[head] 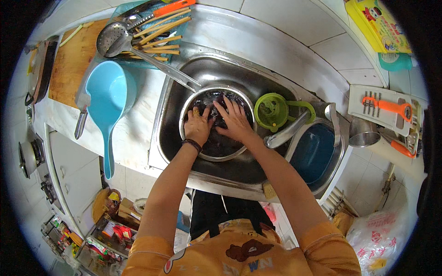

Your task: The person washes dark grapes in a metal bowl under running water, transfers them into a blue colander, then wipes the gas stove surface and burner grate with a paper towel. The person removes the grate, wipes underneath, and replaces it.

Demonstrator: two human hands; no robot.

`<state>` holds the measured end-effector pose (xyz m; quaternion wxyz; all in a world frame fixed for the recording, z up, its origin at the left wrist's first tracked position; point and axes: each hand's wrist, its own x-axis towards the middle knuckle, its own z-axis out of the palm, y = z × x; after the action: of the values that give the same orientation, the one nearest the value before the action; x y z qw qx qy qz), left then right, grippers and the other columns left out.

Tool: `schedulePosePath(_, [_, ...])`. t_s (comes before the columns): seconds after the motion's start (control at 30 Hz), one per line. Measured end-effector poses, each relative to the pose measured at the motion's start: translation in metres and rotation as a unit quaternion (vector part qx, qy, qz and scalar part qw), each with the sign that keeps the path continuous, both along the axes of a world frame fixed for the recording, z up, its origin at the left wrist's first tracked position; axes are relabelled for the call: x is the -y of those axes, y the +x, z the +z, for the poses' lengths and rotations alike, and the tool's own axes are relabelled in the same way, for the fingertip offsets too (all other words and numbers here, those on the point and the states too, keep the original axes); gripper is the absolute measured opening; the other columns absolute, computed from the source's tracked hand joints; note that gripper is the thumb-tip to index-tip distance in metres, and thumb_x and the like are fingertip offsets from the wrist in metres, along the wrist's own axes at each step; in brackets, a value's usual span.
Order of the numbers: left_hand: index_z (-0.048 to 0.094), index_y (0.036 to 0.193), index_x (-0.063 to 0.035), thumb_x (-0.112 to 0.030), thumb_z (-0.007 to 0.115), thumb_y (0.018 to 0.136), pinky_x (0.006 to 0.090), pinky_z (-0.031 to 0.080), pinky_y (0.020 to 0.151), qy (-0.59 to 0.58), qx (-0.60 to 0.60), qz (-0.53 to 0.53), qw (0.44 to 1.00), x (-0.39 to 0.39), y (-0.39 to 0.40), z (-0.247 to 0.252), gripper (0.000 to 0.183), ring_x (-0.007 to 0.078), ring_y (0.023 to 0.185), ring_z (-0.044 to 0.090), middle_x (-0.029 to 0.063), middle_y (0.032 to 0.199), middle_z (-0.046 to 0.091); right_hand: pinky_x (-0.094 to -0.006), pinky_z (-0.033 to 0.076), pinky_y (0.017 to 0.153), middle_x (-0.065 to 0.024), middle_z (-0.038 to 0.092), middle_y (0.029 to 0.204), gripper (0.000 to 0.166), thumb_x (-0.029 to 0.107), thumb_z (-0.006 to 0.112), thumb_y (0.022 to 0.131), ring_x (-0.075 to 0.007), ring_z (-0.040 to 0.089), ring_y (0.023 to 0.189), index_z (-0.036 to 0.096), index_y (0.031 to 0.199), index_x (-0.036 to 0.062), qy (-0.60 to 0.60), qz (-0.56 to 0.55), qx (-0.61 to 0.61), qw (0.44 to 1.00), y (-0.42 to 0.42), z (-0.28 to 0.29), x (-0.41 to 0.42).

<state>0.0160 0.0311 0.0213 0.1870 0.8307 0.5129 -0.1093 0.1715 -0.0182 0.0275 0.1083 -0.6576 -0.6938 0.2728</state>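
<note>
My left hand, with a ring and a dark bracelet, rests fingers spread in a round metal basin of dark contents and water. Beside it, my right hand reaches into the same basin, its fingers apart. The fingertips touch the dark contents, which I cannot identify; I see no item gripped. The basin stands in a stainless steel sink. A green plastic strainer lies to its right, near the metal faucet.
Left of the sink are a light blue plastic ladle, a cleaver and a wooden cutting board. A metal ladle reaches over the sink's edge from a rack with chopsticks. A small side basin is at right.
</note>
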Motion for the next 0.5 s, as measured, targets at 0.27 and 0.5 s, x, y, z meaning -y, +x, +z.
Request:
schedulePosePath(0.27, [0.041,0.129,-0.0037,-0.022,0.052,0.088,0.0447,0.041,0.091,-0.033,0.067,0.135,0.988,0.042,-0.001,-0.029,0.047,0.044,0.099,0.053,0.0271,0.104,0.058,-0.0464,0.043,0.089,-0.0178,0.039,0.127,0.055,0.017,0.07,0.072,-0.0421,0.045,0.109,0.046,0.122,0.0091,-0.136,-0.339,-0.02,0.931,-0.057,-0.03,0.022])
schedulePosePath(0.5, [0.054,0.12,-0.0045,-0.001,0.053,0.079,0.0329,0.046,0.083,-0.391,0.412,0.378,0.732,0.02,-0.025,-0.013,0.041,0.0255,0.095,0.059,0.0119,0.098,0.063,-0.0302,0.045,0.081,-0.0089,0.057,0.101,0.01,0.01,0.058,0.083,-0.0203,0.056,0.095,0.065,0.081,0.0019,-0.015,-0.254,-0.323,0.912,-0.007,-0.029,0.023])
